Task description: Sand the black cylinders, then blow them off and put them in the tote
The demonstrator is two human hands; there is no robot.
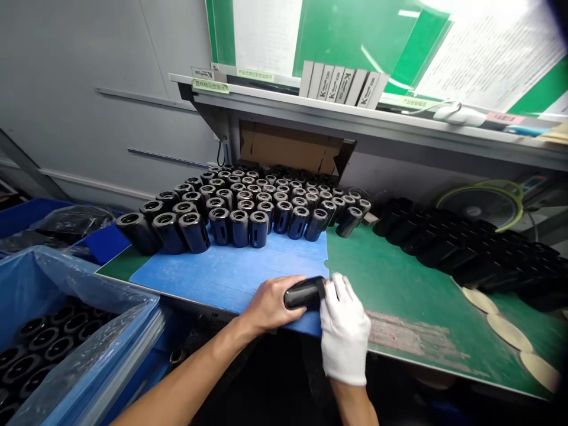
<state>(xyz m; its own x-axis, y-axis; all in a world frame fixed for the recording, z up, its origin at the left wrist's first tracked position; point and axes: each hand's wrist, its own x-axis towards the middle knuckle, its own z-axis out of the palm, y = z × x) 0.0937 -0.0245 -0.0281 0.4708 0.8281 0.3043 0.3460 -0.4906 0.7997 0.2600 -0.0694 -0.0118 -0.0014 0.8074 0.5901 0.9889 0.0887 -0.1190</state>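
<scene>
My bare left hand is wrapped round a glossy black cylinder lying on its side at the near edge of the blue mat. My right hand, in a white glove, is closed against the cylinder's right end, fingers curled over it. Behind, several upright black cylinders stand packed in rows on the mat.
A green bench mat spreads to the right, with a pile of black parts and pale discs. A blue bin lined with plastic holds more cylinders at lower left. A shelf with grey boxes and a small fan sit behind.
</scene>
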